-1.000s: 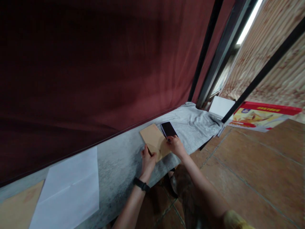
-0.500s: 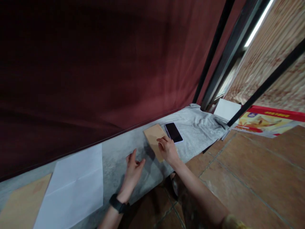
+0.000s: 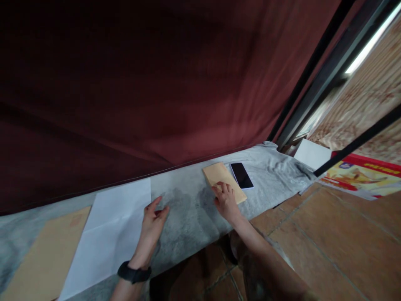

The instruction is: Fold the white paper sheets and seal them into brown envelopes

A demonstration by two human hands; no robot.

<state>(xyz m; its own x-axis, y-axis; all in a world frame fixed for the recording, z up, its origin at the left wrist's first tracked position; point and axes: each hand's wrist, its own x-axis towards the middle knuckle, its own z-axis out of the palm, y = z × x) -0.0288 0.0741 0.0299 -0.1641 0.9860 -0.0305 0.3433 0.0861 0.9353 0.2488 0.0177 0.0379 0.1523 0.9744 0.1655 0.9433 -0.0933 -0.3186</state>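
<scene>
My right hand [image 3: 226, 201] rests on a small brown envelope [image 3: 219, 170], its fingers spread over the lower half and hiding part of it. A phone [image 3: 242, 175] with a dark screen lies close along the envelope's right side. My left hand [image 3: 154, 221], a black watch on its wrist, hovers with thumb and fingers apart near the right edge of a creased white sheet of paper [image 3: 109, 234]. Nothing shows between its fingers. Left of the sheet lies a larger brown envelope [image 3: 50, 251], partly beside or under the paper; I cannot tell which.
Everything lies on a narrow bench covered in grey cloth [image 3: 184, 209], bunched at the right end. A dark red curtain [image 3: 156, 104] hangs behind it. Black poles [image 3: 360, 142] and a red and yellow printed box [image 3: 366, 175] stand at the right, over a tiled floor [image 3: 338, 234].
My right hand has settled onto the small envelope, which now lies turned, its lower end nearer the phone. My left hand has moved left, toward the white sheet. The view has shifted.
</scene>
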